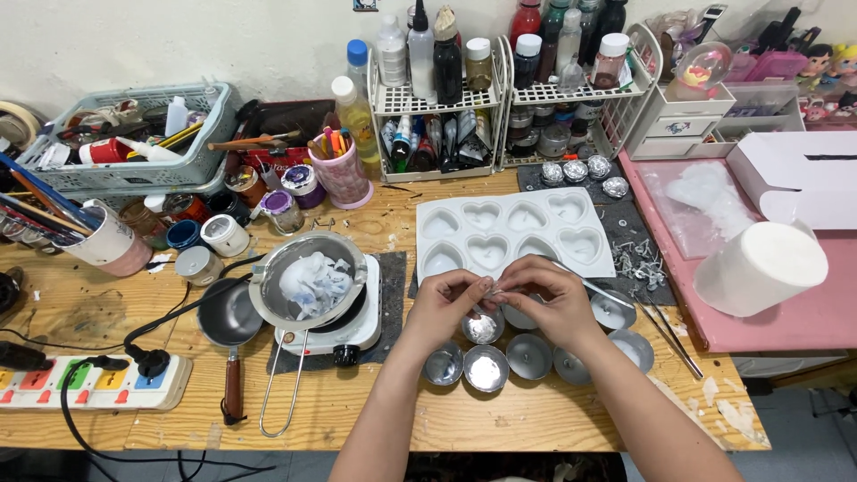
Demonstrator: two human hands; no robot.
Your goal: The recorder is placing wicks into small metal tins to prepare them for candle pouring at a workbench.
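A scarred wooden bench (536, 415) fills the frame against a pale wall (268, 45). At centre, the left hand (444, 308) and right hand (546, 299) meet — fingers pinched on a tiny metal piece (490, 287), too small to identify — above small round tins (486, 366). Behind lies a white heart mould (513, 234); left of centre, a hotplate (344, 332) carries a strainer (308, 290).

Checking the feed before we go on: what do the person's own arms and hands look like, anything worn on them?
Both forearms come in bare from the bottom edge, with no sleeves in view. The left hand and right hand are bare too: no gloves, and no rings, watch or bands that I can make out.
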